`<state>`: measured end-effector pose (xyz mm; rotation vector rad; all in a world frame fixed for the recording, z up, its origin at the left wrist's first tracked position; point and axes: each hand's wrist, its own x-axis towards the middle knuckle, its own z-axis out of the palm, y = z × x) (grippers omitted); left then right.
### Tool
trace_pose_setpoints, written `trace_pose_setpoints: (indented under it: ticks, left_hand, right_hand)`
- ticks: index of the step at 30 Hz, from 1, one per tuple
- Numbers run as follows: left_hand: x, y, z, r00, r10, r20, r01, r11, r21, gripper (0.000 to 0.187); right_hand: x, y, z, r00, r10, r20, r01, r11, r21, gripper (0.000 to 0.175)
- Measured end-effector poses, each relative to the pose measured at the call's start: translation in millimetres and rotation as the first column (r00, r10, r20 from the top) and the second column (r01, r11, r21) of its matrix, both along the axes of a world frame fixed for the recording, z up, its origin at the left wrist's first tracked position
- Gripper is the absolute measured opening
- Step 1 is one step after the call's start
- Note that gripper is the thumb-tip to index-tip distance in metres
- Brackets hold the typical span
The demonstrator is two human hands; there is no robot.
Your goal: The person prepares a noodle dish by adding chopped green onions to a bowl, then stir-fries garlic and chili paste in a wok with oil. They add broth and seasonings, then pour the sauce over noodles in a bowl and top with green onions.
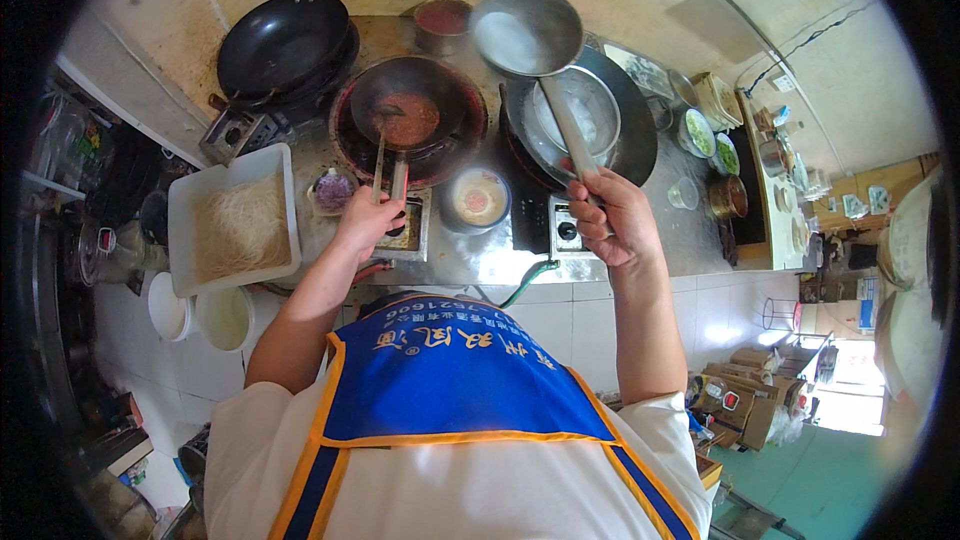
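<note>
My left hand (367,221) grips the thin handle of a ladle (381,146), whose head sits in red-brown sauce (405,118). The sauce lies in a small wok (363,109) on a burner. Its stubby handle (400,178) is close by my left fingers; I cannot tell if they touch it. My right hand (611,214) holds the long handle of a metal scoop (527,30), raised over the back of the stove. What looks like water, or a bright reflection, shows in the scoop. Beneath its handle, a metal bowl (581,116) sits inside a larger wok (637,135).
A white plastic tub (289,199) of thin noodles stands left, beside a bowl of chopped purple onion (334,191). A blue-rimmed container (480,199) sits between the burners. Black woks (285,45) lean behind. Bowls of chopped greens (698,133) stand right. A green hose (529,281) hangs in front.
</note>
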<state>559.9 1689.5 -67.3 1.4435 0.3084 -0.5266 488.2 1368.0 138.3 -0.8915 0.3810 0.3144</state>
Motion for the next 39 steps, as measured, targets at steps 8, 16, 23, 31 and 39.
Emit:
trace_pose_setpoints:
  ticks: [8,16,23,31,39]
  left_hand:
    - [-10,10,8,0.997,-0.026,-0.073,0.015,0.989,-0.15,0.035]
    - [-16,14,4,0.997,-0.016,-0.076,0.0,0.978,-0.207,0.033]
    - [-15,14,4,0.998,-0.031,-0.053,0.02,0.983,-0.183,0.027]
    - [-15,16,9,0.998,-0.05,-0.04,0.041,0.978,-0.207,0.027]
    - [-15,16,8,0.998,-0.03,-0.058,0.015,0.971,-0.237,0.027]
  right_hand:
    - [40,53,-35,0.988,0.135,-0.073,-0.144,0.978,-0.149,0.013]
    - [59,78,-90,0.969,0.224,-0.107,-0.248,0.878,-0.41,0.008]
    - [63,76,-112,0.966,0.24,-0.097,-0.245,0.727,-0.642,0.012]
    - [56,71,-103,0.963,0.262,-0.056,-0.187,0.507,-0.842,0.012]
    - [43,64,-96,0.909,0.408,0.081,0.091,-0.006,-0.996,0.04]
